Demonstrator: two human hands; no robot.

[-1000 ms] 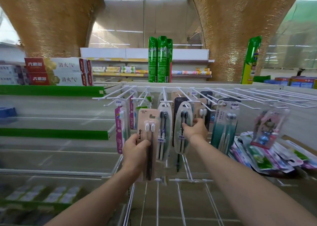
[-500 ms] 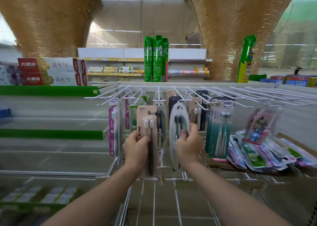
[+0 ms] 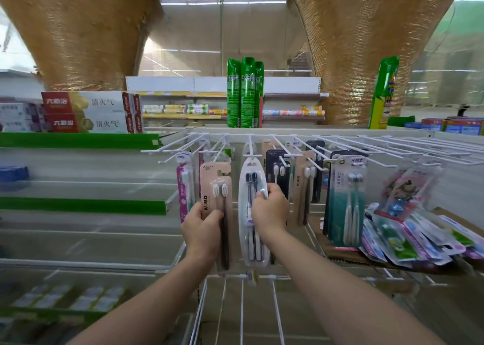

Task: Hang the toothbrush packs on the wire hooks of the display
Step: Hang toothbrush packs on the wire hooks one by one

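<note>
Shop shelving fills my view, white wire hooks (image 3: 301, 148) jutting toward me. My left hand (image 3: 200, 229) has its grip wrapped round a beige AUBO toothbrush pack (image 3: 216, 187), held upright below the hooks and not hung. My right hand (image 3: 269, 211) pinches the white oval pack (image 3: 252, 187), whose top sits on a hook.

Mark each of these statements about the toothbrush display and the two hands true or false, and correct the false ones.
1. The left hand grips the beige AUBO pack. True.
2. The beige AUBO pack hangs on a hook. False: its hanger notch sits clear of any hook.
3. The right hand holds the white oval pack. True.
4. The loose packs are piled to the left. False: they lie to the right.
</note>
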